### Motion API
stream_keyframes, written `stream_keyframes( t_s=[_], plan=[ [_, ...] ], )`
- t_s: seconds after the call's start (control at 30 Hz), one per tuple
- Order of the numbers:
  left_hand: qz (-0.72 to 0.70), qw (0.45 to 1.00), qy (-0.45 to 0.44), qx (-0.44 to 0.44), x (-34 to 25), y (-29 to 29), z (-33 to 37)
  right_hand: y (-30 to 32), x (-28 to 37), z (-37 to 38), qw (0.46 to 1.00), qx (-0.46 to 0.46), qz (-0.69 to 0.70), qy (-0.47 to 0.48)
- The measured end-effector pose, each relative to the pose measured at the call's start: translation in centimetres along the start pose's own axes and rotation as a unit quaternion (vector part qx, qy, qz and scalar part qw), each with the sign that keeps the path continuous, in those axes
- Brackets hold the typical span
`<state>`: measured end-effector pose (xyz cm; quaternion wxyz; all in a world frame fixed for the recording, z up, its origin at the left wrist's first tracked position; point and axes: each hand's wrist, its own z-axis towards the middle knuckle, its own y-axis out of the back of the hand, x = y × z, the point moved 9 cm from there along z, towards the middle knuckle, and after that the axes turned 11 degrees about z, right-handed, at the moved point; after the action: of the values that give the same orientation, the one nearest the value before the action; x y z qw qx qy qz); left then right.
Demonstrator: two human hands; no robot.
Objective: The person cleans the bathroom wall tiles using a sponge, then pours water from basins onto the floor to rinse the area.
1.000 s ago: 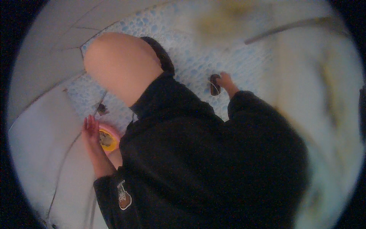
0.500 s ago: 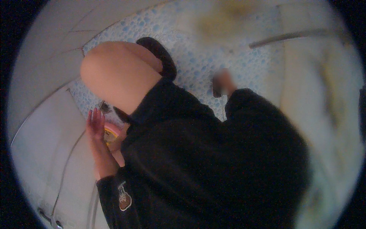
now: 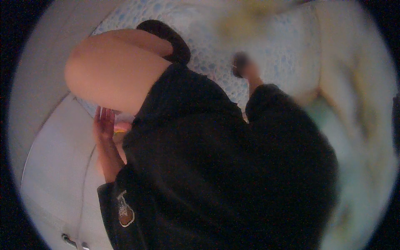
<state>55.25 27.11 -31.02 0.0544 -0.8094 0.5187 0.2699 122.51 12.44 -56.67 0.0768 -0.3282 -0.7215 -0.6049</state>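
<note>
My left hand [image 3: 105, 123] is raised at the left, beside my bare thigh [image 3: 112, 71]. Its fingers are stretched out and slightly apart, and nothing shows in them. Just behind it, a round pink thing with a yellow inner edge [image 3: 121, 126] peeks out, mostly covered by my dark clothing and the hand. Some skin shows beside that pink thing; which part of the body it is, I cannot tell. My right hand does not clearly show. A dark sleeve [image 3: 109, 208] with a brown and white print runs down from the left wrist.
Blue-and-white pebble-patterned flooring [image 3: 204, 37] lies ahead. A black slipper [image 3: 166, 37] is on one foot; a blurred dark shape [image 3: 241, 64] sits beside bare skin farther right. Pale walls rise at both sides, with a metal fitting [image 3: 71, 241] at lower left. Smudges blur the right side.
The view has shifted, so thigh and slipper now appear higher and farther left. Less of the pink round thing shows. My left hand stays raised with outstretched fingers.
</note>
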Motion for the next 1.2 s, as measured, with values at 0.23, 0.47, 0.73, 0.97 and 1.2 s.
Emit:
stream_keyframes(
  t_s=[0.23, 0.47, 0.73, 0.97, 1.2],
  plan=[
    [-0.001, 0.998, 0.002, 0.060, 1.8, -1.2, 1.1, 3.5, 2.4, -0.4, 0.988, -0.097, -0.091, 0.072],
    [0.041, 0.999, 0.007, 0.020, 4.1, 0.9, 2.4, 3.3, 3.2, -1.6, 0.982, -0.173, -0.069, 0.008],
    [0.016, 1.000, -0.017, 0.019, 4.6, 5.2, 2.4, -0.5, 2.9, 0.3, 0.994, -0.110, -0.010, 0.001],
    [-0.033, 0.997, -0.031, 0.055, 4.7, 4.0, 0.2, 0.6, 5.0, 2.5, 0.964, 0.053, -0.154, -0.209],
    [-0.034, 0.995, -0.042, 0.084, 5.8, 3.3, 1.8, 2.9, 11.8, 7.0, 0.984, 0.056, -0.040, -0.163]
  ],
)
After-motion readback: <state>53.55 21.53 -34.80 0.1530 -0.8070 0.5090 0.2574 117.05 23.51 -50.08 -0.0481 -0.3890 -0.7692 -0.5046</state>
